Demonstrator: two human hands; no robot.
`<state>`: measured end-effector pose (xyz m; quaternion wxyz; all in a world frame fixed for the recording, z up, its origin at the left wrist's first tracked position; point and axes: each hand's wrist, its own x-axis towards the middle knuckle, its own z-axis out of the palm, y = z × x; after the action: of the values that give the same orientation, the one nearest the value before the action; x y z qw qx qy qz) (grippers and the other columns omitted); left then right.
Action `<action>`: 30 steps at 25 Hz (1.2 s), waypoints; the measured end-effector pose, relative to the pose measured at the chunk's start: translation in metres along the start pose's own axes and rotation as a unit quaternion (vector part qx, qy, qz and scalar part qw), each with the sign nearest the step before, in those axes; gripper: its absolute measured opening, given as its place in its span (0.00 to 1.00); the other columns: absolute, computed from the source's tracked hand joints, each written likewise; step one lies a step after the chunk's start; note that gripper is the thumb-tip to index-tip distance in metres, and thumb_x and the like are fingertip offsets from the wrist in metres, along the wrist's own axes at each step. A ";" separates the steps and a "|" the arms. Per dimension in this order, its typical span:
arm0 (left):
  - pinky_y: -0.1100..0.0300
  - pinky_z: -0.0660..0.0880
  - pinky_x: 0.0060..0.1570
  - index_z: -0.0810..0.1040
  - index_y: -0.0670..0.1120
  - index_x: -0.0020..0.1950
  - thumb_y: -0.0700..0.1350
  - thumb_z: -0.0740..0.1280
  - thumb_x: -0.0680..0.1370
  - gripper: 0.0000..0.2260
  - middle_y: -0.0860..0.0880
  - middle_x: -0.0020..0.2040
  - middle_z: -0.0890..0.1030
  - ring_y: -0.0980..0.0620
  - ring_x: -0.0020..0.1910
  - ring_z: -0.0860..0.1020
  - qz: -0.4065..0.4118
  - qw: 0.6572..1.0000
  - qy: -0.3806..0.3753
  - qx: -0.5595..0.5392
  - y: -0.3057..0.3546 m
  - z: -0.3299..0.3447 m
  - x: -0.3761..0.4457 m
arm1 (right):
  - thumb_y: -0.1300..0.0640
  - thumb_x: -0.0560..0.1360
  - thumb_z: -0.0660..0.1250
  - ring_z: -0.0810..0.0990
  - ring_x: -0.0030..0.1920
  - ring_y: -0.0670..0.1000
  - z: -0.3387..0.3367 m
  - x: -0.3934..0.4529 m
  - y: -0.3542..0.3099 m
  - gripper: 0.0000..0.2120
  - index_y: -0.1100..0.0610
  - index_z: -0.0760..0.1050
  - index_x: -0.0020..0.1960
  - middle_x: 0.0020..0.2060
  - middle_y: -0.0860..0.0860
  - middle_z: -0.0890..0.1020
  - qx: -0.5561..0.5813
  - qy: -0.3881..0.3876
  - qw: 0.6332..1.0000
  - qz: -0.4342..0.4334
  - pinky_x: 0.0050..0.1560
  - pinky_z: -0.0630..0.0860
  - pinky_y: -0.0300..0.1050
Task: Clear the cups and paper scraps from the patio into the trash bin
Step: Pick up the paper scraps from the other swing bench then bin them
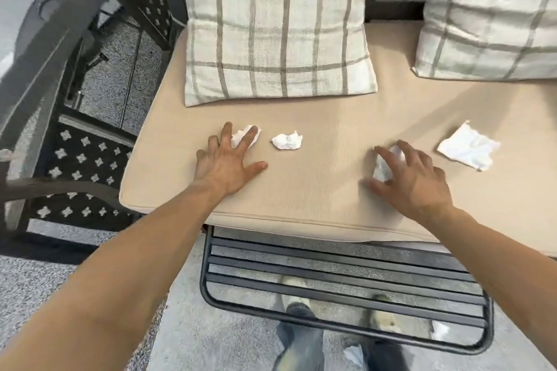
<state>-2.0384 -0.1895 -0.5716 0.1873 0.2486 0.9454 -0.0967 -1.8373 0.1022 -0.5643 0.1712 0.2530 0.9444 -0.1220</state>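
On the beige seat cushion, both hands down among the paper scraps. Left hand spread flat, fingers straight and apart, fingertips lying over one small crumpled scrap but not yet closed on it. Right hand curled around a second crumpled scrap, thumb and fingers closing on its two sides; seems a real grip, though blur makes it hard to be sure. Between the hands, a third crumpled ball, just beside the left fingertips and touched by nothing. Further to the right, a bigger, flatter scrap, apart from the right hand and free. Lower, through the dark slatted rack under the front of the seat, one more white bit on the floor near the shoes, and perhaps another at the bottom edge, too blurred to tell. No cups and no trash bin in view. By judgement, an early stage: picking only starting, nothing visibly thrown away, at least four scraps on the seat and one on the floor left to collect. Room for moving: wide and bare cushion around every scrap, front edge close under the wrists, two plaid pillows standing behind but not touching any paper, dark metal armrest well to the left of the left hand.
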 end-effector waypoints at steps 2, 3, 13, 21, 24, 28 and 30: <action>0.47 0.72 0.46 0.53 0.62 0.75 0.68 0.51 0.77 0.27 0.45 0.71 0.61 0.42 0.62 0.66 0.015 1.000 0.025 -0.003 0.001 0.003 0.002 | 0.36 0.73 0.61 0.67 0.64 0.61 0.000 0.003 -0.002 0.24 0.43 0.67 0.66 0.68 0.53 0.69 -0.006 0.043 0.999 -0.013 0.57 0.69 0.60; 0.49 0.72 0.42 0.57 0.59 0.73 0.65 0.52 0.79 0.24 0.45 0.67 0.64 0.43 0.59 0.67 0.015 0.999 0.035 -0.009 0.002 0.004 0.000 | 0.41 0.74 0.62 0.70 0.60 0.61 0.000 0.003 -0.003 0.20 0.47 0.71 0.63 0.64 0.54 0.72 0.008 0.068 0.997 -0.025 0.54 0.71 0.58; 0.50 0.69 0.35 0.70 0.42 0.58 0.52 0.54 0.83 0.14 0.43 0.54 0.75 0.36 0.42 0.78 0.036 0.992 0.085 -0.083 0.041 -0.024 -0.003 | 0.54 0.76 0.65 0.79 0.48 0.55 -0.030 -0.001 0.015 0.06 0.51 0.79 0.50 0.48 0.50 0.80 0.185 0.070 0.980 -0.005 0.45 0.75 0.50; 0.45 0.73 0.40 0.75 0.40 0.54 0.51 0.61 0.80 0.14 0.41 0.52 0.74 0.38 0.49 0.73 0.100 0.979 0.167 -0.062 0.101 -0.030 0.025 | 0.50 0.74 0.66 0.75 0.57 0.56 -0.044 0.019 0.099 0.07 0.50 0.80 0.50 0.57 0.49 0.76 0.168 0.184 0.963 0.099 0.49 0.73 0.50; 0.43 0.69 0.49 0.73 0.41 0.58 0.61 0.61 0.78 0.23 0.41 0.61 0.71 0.38 0.55 0.70 0.091 0.989 0.118 -0.028 0.106 -0.011 0.025 | 0.39 0.75 0.62 0.63 0.71 0.55 -0.030 0.030 0.118 0.16 0.41 0.74 0.60 0.70 0.48 0.66 0.107 0.084 0.987 0.088 0.64 0.64 0.56; 0.45 0.70 0.45 0.73 0.42 0.55 0.59 0.59 0.78 0.21 0.41 0.55 0.73 0.39 0.48 0.71 0.129 0.982 0.139 0.000 0.109 -0.001 0.023 | 0.36 0.76 0.55 0.67 0.64 0.58 -0.010 0.035 0.128 0.19 0.44 0.69 0.62 0.66 0.50 0.70 0.018 0.082 0.996 0.044 0.58 0.64 0.56; 0.47 0.71 0.38 0.72 0.42 0.53 0.56 0.59 0.79 0.17 0.42 0.51 0.73 0.40 0.45 0.72 0.130 0.982 0.138 -0.018 0.114 -0.001 0.022 | 0.39 0.77 0.55 0.71 0.54 0.60 -0.009 0.034 0.132 0.18 0.50 0.71 0.58 0.57 0.54 0.74 0.010 0.117 0.993 0.028 0.48 0.66 0.53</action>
<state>-1.9990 -0.0819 -0.5899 0.0707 0.3766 0.9235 -0.0194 -1.7994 0.2309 -0.5880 0.0601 0.2938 0.9492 -0.0957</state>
